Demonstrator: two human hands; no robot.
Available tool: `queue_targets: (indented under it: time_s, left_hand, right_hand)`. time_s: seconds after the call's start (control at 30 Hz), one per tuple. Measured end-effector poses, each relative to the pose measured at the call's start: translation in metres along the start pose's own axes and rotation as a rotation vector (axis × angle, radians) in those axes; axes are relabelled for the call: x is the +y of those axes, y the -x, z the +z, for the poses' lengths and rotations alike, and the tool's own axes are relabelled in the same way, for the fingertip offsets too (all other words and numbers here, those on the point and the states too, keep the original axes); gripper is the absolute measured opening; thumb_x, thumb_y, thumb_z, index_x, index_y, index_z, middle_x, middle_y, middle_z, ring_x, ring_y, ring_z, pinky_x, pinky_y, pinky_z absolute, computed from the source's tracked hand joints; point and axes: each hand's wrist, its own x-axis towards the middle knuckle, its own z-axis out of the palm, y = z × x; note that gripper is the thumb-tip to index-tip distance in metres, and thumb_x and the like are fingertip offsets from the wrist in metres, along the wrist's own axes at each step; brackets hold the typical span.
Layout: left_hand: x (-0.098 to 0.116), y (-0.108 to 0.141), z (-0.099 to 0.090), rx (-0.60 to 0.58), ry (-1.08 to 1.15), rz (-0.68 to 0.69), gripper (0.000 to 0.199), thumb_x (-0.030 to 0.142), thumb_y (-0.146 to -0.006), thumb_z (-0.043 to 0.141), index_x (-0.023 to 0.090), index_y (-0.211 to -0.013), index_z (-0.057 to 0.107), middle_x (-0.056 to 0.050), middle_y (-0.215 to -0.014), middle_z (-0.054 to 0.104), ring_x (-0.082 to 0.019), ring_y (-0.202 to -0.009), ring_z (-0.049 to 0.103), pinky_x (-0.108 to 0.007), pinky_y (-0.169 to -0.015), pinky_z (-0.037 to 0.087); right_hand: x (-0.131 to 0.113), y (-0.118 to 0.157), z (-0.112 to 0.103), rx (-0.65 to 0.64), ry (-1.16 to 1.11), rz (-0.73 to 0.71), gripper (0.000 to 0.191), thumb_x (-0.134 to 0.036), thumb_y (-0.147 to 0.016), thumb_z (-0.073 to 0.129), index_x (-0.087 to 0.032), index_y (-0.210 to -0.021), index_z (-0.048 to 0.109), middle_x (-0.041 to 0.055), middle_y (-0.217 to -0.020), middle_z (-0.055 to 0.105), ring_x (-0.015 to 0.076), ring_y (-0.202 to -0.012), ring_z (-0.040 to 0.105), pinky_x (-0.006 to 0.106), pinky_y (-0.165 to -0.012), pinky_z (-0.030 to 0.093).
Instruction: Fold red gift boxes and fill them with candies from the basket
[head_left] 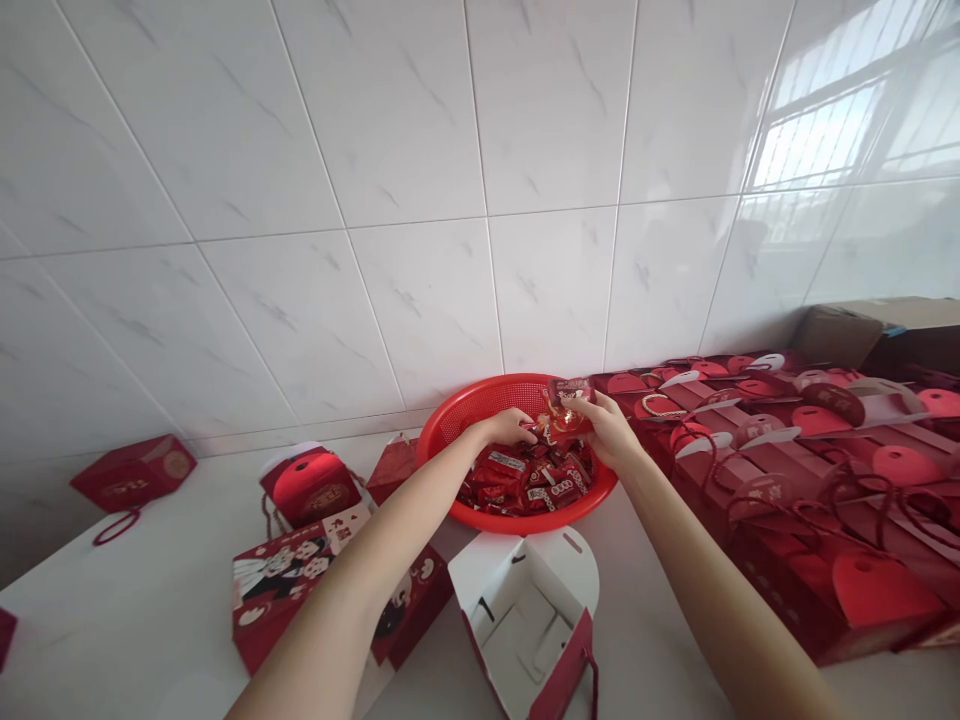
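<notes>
A red plastic basket (442, 425) holds many small red wrapped packets (506, 480). My left hand (511, 428) is inside it over the packets, fingers pressed together on a small red packet. Above the basket's right side, my right hand (606, 425) grips red and gold packets (568, 400) between thumb and fingers. Just in front of the basket stands an open box (525, 620), white inside and red outside, its lid flap folded back toward the basket and nothing inside it.
Rows of red gift boxes (780, 480) with cords fill the right side. More red boxes (315, 490) stand left of my left arm, another (135, 470) at the far left. A cardboard box (862, 325) sits back right, against the tiled wall (420, 300).
</notes>
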Motion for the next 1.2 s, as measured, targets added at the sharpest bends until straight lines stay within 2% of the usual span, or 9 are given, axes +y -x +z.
queue_targets:
  time_s: [0.13,0.3,0.43,0.63,0.73,0.87,1.03,1.2]
  left_hand:
    - [0.003,0.004,-0.002,-0.01,0.095,-0.011,0.018,0.03,-0.065,0.072,0.017,-0.061,0.061,0.005,-0.055,0.055,-0.011,-0.053,0.046,-0.026,-0.055,0.038]
    - [0.008,0.01,-0.004,-0.035,0.179,0.012,0.02,0.027,-0.067,0.073,0.016,-0.083,0.071,0.001,-0.075,0.068,-0.014,-0.069,0.06,-0.028,-0.07,0.048]
    - [0.007,0.009,-0.003,-0.059,0.155,0.018,0.024,0.024,-0.066,0.075,0.016,-0.089,0.073,-0.001,-0.082,0.07,-0.017,-0.079,0.064,-0.03,-0.078,0.049]
    - [0.001,0.004,-0.002,-0.055,0.082,0.025,0.062,0.02,-0.058,0.084,0.02,-0.118,0.068,-0.004,-0.105,0.072,-0.024,-0.101,0.065,-0.034,-0.089,0.05]
    - [0.002,0.005,-0.002,-0.061,0.073,0.041,0.071,0.016,-0.059,0.083,0.023,-0.127,0.064,-0.005,-0.118,0.071,-0.026,-0.113,0.062,-0.035,-0.096,0.048]
    - [0.003,0.007,-0.002,-0.06,0.059,0.051,0.067,0.013,-0.06,0.081,0.024,-0.124,0.067,-0.004,-0.123,0.071,-0.027,-0.12,0.06,-0.035,-0.1,0.046]
    - [0.001,0.006,-0.002,-0.017,0.057,0.069,0.047,0.011,-0.059,0.078,0.018,-0.106,0.076,-0.004,-0.105,0.076,-0.027,-0.107,0.066,-0.038,-0.095,0.05]
    - [-0.002,0.003,-0.001,0.034,0.087,0.102,0.037,0.01,-0.063,0.072,0.017,-0.099,0.078,-0.002,-0.095,0.077,-0.023,-0.096,0.069,-0.035,-0.09,0.052]
  right_hand:
    - [-0.001,0.0,0.0,-0.006,-0.013,0.001,0.028,-0.027,-0.054,0.082,-0.019,-0.076,0.067,0.0034,-0.071,0.074,0.0198,-0.056,0.067,0.026,-0.041,0.053]
    - [-0.001,0.0,0.0,-0.007,-0.031,0.008,0.029,-0.027,-0.052,0.084,-0.02,-0.076,0.068,0.0031,-0.067,0.073,0.0203,-0.057,0.068,0.025,-0.041,0.052]
    - [-0.002,0.001,0.001,0.004,-0.051,0.013,0.03,-0.026,-0.051,0.085,-0.019,-0.075,0.068,0.0032,-0.067,0.073,0.0199,-0.056,0.067,0.026,-0.042,0.052]
    - [-0.003,0.001,0.001,0.07,-0.097,-0.007,0.027,-0.024,-0.052,0.083,-0.018,-0.073,0.067,0.0018,-0.067,0.073,0.0185,-0.055,0.066,0.025,-0.041,0.051]
    - [-0.003,0.001,0.001,0.107,-0.125,-0.021,0.025,-0.023,-0.053,0.082,-0.018,-0.073,0.067,0.0003,-0.065,0.071,0.0175,-0.056,0.066,0.025,-0.044,0.052]
    - [-0.004,0.0,0.0,0.156,-0.165,-0.049,0.022,-0.022,-0.056,0.081,-0.019,-0.073,0.066,-0.0015,-0.064,0.069,0.0164,-0.057,0.065,0.024,-0.045,0.053]
    - [-0.004,-0.003,-0.002,0.193,-0.196,-0.073,0.021,-0.021,-0.058,0.079,-0.021,-0.072,0.063,-0.0034,-0.062,0.067,0.0157,-0.056,0.065,0.025,-0.046,0.054]
    - [-0.003,-0.003,-0.002,0.185,-0.209,-0.08,0.022,-0.021,-0.057,0.079,-0.021,-0.073,0.063,-0.0031,-0.062,0.068,0.0164,-0.056,0.065,0.025,-0.044,0.052]
